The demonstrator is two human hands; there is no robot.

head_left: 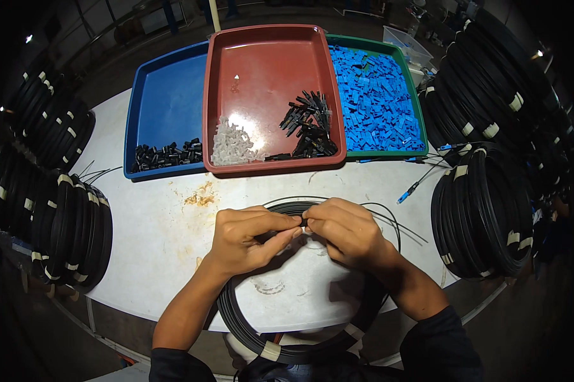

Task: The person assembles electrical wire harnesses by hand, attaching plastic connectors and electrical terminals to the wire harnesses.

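My left hand (252, 237) and my right hand (345, 228) meet over the far side of a coil of black cable (234, 313). Thumb and fingers of each hand are pinched together, the tips almost touching. Something small and dark shows between them, mostly hidden by the fingers, so its kind is unclear. The coil lies partly on the white table (153, 254) and hangs over its near edge, bound with pale tape (270, 351). Loose cable ends (401, 230) stick out to the right of my right hand.
Beyond my hands stand a blue tray (166, 105) with black pieces, a red tray (261, 70) with white clips and black connector parts, and a green tray (420, 137) of blue connectors. Taped cable coils flank both sides (77, 235) (484, 216). A blue-tipped cable end (406, 193) lies at right.
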